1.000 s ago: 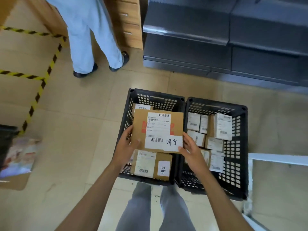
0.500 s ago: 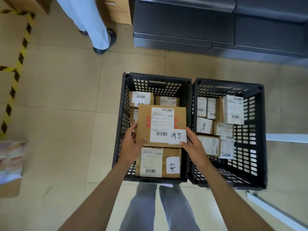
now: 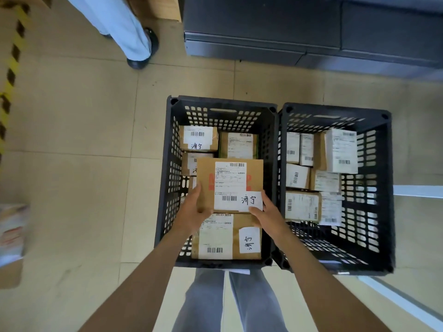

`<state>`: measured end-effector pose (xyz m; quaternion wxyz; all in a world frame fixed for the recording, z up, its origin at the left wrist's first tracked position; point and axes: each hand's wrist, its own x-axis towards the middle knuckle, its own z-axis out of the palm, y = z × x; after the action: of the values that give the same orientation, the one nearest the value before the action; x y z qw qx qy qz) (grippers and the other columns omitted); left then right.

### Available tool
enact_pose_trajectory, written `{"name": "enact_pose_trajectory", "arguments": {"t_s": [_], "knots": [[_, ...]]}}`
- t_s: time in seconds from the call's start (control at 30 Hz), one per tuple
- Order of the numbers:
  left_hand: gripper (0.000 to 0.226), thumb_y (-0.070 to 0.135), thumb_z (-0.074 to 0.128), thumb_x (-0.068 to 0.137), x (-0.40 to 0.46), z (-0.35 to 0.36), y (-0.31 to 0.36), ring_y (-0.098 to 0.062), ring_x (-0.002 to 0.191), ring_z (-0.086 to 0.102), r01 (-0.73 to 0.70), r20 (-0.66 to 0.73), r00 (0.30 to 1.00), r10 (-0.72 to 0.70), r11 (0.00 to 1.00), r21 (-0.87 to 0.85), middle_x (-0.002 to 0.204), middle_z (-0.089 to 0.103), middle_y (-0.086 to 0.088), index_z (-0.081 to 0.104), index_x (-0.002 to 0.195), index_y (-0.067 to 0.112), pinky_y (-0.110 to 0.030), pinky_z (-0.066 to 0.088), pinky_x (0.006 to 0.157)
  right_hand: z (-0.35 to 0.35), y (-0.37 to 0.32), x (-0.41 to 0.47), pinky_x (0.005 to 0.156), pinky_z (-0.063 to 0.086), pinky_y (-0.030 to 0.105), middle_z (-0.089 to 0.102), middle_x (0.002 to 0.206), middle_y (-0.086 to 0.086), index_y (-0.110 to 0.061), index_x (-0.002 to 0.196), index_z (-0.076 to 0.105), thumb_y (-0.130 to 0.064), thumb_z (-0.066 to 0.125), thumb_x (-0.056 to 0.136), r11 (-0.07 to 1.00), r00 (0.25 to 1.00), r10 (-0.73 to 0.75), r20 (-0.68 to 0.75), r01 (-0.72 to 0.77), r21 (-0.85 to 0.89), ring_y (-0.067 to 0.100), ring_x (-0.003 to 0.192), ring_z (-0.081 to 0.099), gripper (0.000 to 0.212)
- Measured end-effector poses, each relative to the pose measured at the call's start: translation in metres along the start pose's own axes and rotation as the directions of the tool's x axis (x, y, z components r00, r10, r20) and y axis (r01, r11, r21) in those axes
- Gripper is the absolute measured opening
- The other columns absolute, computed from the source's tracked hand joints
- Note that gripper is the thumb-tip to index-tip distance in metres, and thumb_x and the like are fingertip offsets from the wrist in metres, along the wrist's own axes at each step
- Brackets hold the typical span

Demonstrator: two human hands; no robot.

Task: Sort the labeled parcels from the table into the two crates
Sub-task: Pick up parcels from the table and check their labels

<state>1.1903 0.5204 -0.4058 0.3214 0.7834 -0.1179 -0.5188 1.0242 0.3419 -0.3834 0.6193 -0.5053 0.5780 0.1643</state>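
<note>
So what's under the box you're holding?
The held box, gripped by the left hand and right hand, hangs over the left crate. Another labelled box and smaller boxes peek out below; the rest is covered.

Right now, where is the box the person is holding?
In the head view, the box is over the left crate, held by the left hand and right hand, above another labeled box at the near end.
</note>
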Motion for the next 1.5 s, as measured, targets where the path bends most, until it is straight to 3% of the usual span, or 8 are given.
{"name": "enact_pose_trajectory", "arguments": {"t_s": [0.23,0.4,0.67,0.83,1.03,1.23,1.37,1.5], "knots": [[0.107,0.021,0.078,0.092,0.009,0.01,-0.012,-0.019,0.156,0.023,0.011,-0.004,1.0,-0.011,0.999,0.042,0.17,0.023,0.009,0.002,0.164,0.039,-0.053,0.031,0.124,0.006,0.0,0.013,0.074,0.063,0.037,0.038,0.157,-0.005,-0.03,0.162,0.013,-0.023,0.06,0.098,0.952,1.0,-0.014,-0.024,0.005,-0.306,0.025,0.121,0.058,0.08],[0.104,0.017,0.076,0.093,0.012,0.015,-0.014,-0.017,0.156,0.023,0.015,0.0,1.0,-0.015,1.0,0.007,0.17,0.023,0.011,0.003,0.164,0.04,-0.051,0.031,0.124,0.014,0.0,0.018,0.085,0.062,0.043,0.003,0.169,-0.01,-0.026,0.163,-0.006,-0.029,0.061,0.096,0.884,0.999,-0.032,-0.023,0.018,-0.467,0.025,0.121,0.056,0.095],[0.081,0.034,0.064,0.102,-0.01,0.012,-0.013,-0.019,0.158,0.019,0.02,0.006,1.0,-0.022,0.969,0.245,0.173,0.013,0.006,0.013,0.166,0.034,-0.05,0.027,0.126,0.004,-0.009,-0.03,0.11,0.047,0.042,0.012,0.17,-0.008,-0.026,0.164,0.012,-0.031,0.056,0.09,0.878,0.998,-0.067,0.007,0.062,-0.474,0.02,0.141,0.045,0.086],[0.064,0.032,0.059,0.104,-0.06,0.002,0.013,-0.024,0.151,0.035,-0.02,-0.008,1.0,0.025,0.923,0.383,0.166,0.032,0.001,0.03,0.161,0.027,-0.045,0.037,0.12,-0.01,-0.021,-0.095,0.113,0.041,0.038,0.028,0.165,-0.006,-0.025,0.159,0.032,-0.031,0.055,0.1,0.798,0.979,-0.202,0.027,0.18,-0.575,0.018,0.141,0.043,0.063],[0.057,0.033,0.054,0.105,-0.143,-0.013,0.063,-0.023,0.15,0.035,-0.073,-0.083,0.984,0.158,0.782,0.619,0.167,0.031,0.001,0.033,0.158,0.029,-0.042,0.042,0.114,-0.025,-0.039,-0.172,0.111,0.044,0.044,0.037,0.16,-0.006,-0.026,0.155,0.037,-0.034,0.055,0.1,0.644,0.944,-0.329,0.037,0.252,-0.723,0.018,0.142,0.04,0.059],[0.06,0.042,0.048,0.105,-0.139,-0.001,0.069,-0.027,0.153,0.024,-0.116,0.049,0.989,0.138,0.535,0.837,0.169,0.018,-0.001,0.022,0.158,0.032,-0.049,0.039,0.117,-0.023,-0.032,-0.182,0.102,0.051,0.044,0.049,0.145,-0.006,-0.028,0.144,0.045,-0.031,0.058,0.095,0.565,0.939,-0.326,0.108,0.285,-0.774,0.021,0.132,0.05,0.05],[0.066,0.051,0.039,0.107,-0.091,0.01,0.068,-0.035,0.16,0.004,-0.148,0.126,0.989,0.082,0.354,0.924,0.174,-0.004,-0.004,0.01,0.164,0.032,-0.061,0.021,0.124,-0.023,-0.018,-0.162,0.116,0.037,0.043,0.028,0.165,-0.003,-0.024,0.157,0.032,-0.03,0.057,0.099,0.534,0.953,-0.273,0.129,0.262,-0.804,0.021,0.149,0.032,0.063],[0.072,0.058,0.036,0.106,-0.033,0.024,0.076,-0.04,0.159,-0.001,-0.161,0.14,0.986,0.094,0.285,0.945,0.173,-0.015,-0.004,0.001,0.165,0.037,-0.066,0.017,0.124,-0.025,-0.003,-0.131,0.12,0.033,0.047,0.02,0.169,-0.001,-0.025,0.159,0.027,-0.032,0.056,0.1,0.539,0.964,-0.239,0.116,0.231,-0.81,0.021,0.153,0.024,0.066]]}}
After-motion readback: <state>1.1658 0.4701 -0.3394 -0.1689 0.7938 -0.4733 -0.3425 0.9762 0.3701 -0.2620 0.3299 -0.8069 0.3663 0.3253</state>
